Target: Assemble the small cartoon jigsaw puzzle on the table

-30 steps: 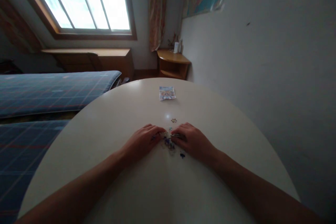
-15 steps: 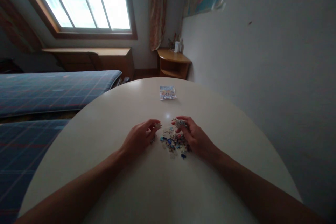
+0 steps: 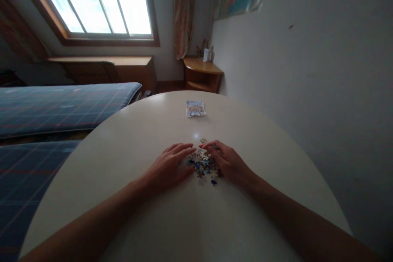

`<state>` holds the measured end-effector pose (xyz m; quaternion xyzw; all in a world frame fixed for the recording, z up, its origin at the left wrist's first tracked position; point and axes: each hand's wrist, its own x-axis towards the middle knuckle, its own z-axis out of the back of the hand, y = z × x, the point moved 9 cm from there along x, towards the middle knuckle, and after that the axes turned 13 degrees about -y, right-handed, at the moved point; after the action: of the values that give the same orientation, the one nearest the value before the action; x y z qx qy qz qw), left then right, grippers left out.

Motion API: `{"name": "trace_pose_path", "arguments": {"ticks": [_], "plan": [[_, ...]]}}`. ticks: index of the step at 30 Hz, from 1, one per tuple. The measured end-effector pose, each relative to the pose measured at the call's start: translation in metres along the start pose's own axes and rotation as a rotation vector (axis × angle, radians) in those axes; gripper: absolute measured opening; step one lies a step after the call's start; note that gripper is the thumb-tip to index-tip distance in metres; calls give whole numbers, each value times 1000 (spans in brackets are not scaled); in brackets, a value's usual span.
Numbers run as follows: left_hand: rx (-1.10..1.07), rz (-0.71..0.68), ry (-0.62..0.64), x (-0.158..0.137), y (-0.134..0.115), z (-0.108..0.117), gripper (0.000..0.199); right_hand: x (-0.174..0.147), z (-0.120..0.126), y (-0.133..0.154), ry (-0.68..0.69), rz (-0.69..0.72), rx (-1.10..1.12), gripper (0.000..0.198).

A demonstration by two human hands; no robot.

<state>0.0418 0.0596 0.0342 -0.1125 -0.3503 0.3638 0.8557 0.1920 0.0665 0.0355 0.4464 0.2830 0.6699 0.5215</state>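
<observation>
A loose heap of small jigsaw puzzle pieces (image 3: 203, 164), blue, pale and dark, lies on the white table between my hands. My left hand (image 3: 172, 161) reaches over the heap's left edge, its fingers stretched out and the thumb low beside the pieces. On the right side, my right hand (image 3: 225, 159) has its fingers bent in toward the thumb. Bits of puzzle piece show between them, partly hidden by the fingers. A red spot shows by its fingertips. One small group of pieces (image 3: 203, 141) sits just beyond the heap.
A small picture sheet (image 3: 195, 108) lies farther back on the round white table (image 3: 147, 118). Left of the table are plaid mattresses (image 3: 67, 106). A wooden corner cabinet (image 3: 202, 66) stands behind, and a bare wall (image 3: 307, 69) runs along the right.
My left hand has opened from a pinch on a puzzle piece and moved right, over the heap. My right hand's fingers have lowered, and fewer pieces show in them.
</observation>
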Motion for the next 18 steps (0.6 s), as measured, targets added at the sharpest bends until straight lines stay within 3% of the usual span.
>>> {"name": "trace_pose_path", "arguments": {"ticks": [4,6,8,10,14,18], "plan": [[25,-50,43,1,-6,-5,32,-1,2,3,-8,108,-151,26],[34,-52,35,3,-5,-4,22,-3,-1,8,30,205,-247,34],[40,-42,27,5,-2,-3,20,-7,-6,12,84,292,-329,43],[42,-23,19,5,2,-2,19,-9,-9,15,120,340,-371,37],[37,-4,-17,5,8,0,19,-8,-8,17,119,341,-368,18],[12,74,-99,6,17,8,17,-3,-1,10,71,206,-318,17]]}}
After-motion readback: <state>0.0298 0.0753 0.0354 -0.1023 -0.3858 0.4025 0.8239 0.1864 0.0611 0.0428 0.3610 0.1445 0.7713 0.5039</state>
